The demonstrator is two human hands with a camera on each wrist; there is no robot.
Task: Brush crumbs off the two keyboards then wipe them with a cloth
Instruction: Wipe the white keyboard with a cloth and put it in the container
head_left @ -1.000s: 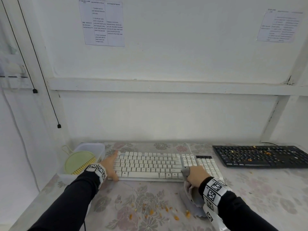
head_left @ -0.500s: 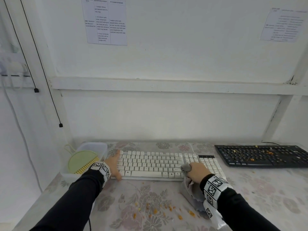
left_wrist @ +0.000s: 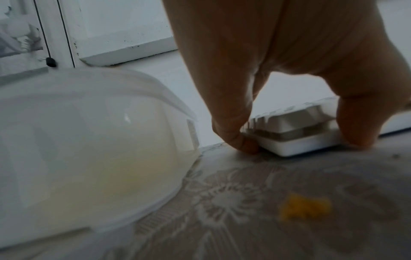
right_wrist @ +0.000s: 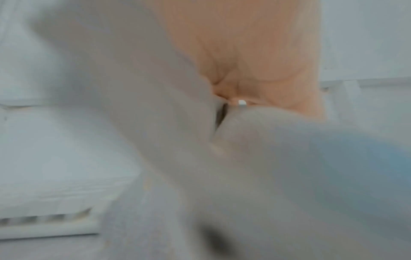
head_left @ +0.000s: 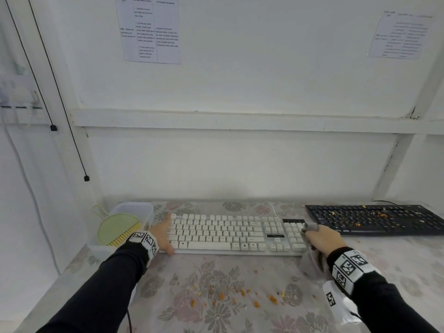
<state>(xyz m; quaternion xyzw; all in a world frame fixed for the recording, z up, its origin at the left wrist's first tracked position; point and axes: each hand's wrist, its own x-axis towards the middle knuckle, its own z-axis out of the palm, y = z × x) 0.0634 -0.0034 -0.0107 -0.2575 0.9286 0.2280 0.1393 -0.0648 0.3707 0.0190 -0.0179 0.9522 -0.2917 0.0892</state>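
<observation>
A white keyboard [head_left: 228, 234] lies in the middle of the flowered tablecloth. My left hand [head_left: 165, 239] holds its left front corner; in the left wrist view a finger [left_wrist: 231, 123] and the thumb [left_wrist: 353, 123] pinch that corner of the white keyboard [left_wrist: 295, 139]. My right hand [head_left: 320, 239] grips a grey cloth [head_left: 312, 265] bunched on the number pad at the right end. The right wrist view is blurred, filled by the cloth [right_wrist: 155, 140]. A black keyboard [head_left: 374, 219] at the far right has orange crumbs on its keys.
A green hand brush [head_left: 117, 228] with yellow bristles rests in a clear plastic tub [head_left: 141, 210] left of the white keyboard. Orange crumbs [head_left: 240, 294] are scattered on the tablecloth in front of it. A white wall stands close behind both keyboards.
My right hand has slid the cloth rightward along the white keyboard, from beside the space bar to the number pad. The left hand has kept its hold on the left corner.
</observation>
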